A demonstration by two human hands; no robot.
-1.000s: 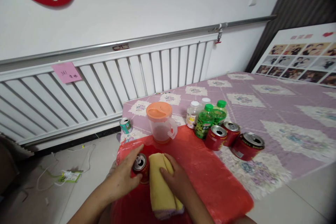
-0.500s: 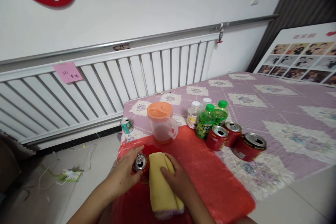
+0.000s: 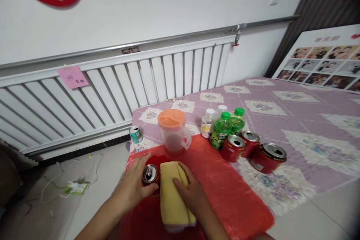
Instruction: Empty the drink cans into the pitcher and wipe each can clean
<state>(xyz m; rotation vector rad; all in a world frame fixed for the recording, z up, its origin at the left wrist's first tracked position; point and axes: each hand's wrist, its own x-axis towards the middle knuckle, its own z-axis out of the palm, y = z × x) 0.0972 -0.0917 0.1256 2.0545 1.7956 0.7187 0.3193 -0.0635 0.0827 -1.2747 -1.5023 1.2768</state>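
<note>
My left hand [image 3: 137,183] curves around the left side of an upright red can [image 3: 150,174], its thumb in front and its fingers behind. Right beside that can lies a folded yellow cloth [image 3: 173,195] on a red plastic sheet [image 3: 222,187]. My right hand [image 3: 191,189] grips the cloth along its right side, with the thumb on top. Behind them stands a clear pitcher [image 3: 174,137] with an orange lid.
Bottles with green caps [image 3: 221,131] and white caps [image 3: 207,123] stand to the right, near red cans [image 3: 233,148] and a wider dark-rimmed can [image 3: 268,158]. A small teal can [image 3: 136,135] is at the left table edge. A radiator [image 3: 163,78] runs behind.
The red can by my left hand has turned a little, its opening now facing more toward me. My left hand has shifted slightly; my right hand keeps its hold on the cloth.
</note>
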